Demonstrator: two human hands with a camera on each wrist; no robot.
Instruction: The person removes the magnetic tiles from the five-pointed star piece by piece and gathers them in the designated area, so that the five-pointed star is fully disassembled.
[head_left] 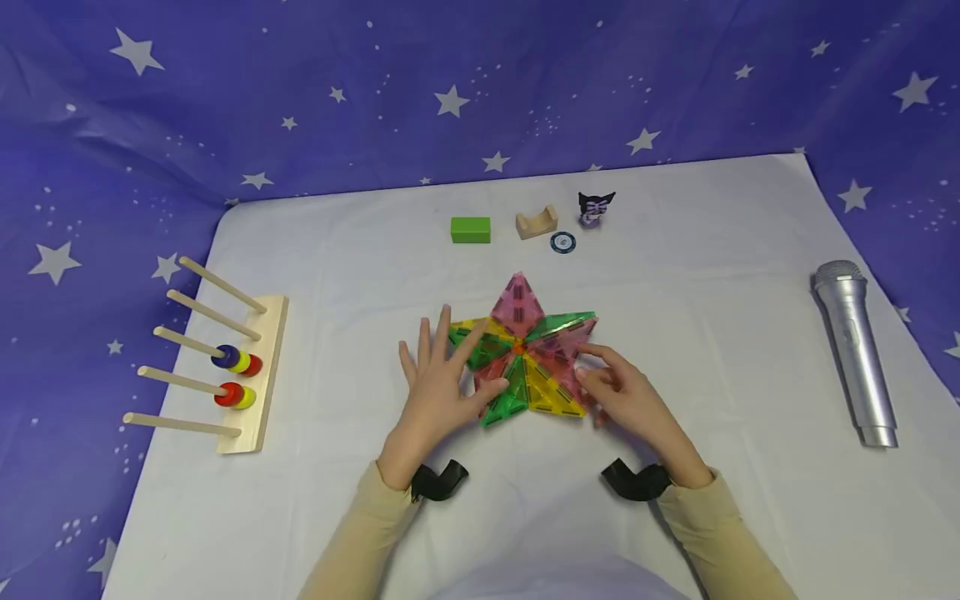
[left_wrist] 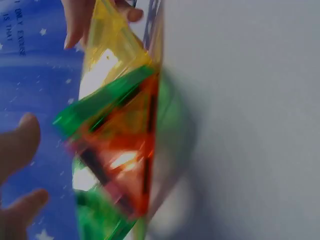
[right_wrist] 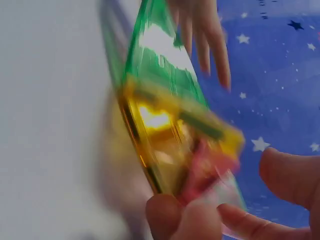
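A star-shaped build of see-through magnetic tiles, in pink, green, yellow, red and orange, stands mid-table. At its left side, my left hand has its fingers spread and nearly straight. Its thumb overlaps the green tile, and its index finger reaches across the upper left point. My right hand has curled fingers at the star's right side, gripping its edge. In the right wrist view, fingertips meet the lower end of a yellow tile. The left wrist view shows raised orange-red tiles, blurred.
A peg stacker with colored beads stands left, a silver microphone lies right. Behind the star are a green block, a curved wooden piece, a round chip and a small black-and-purple figure.
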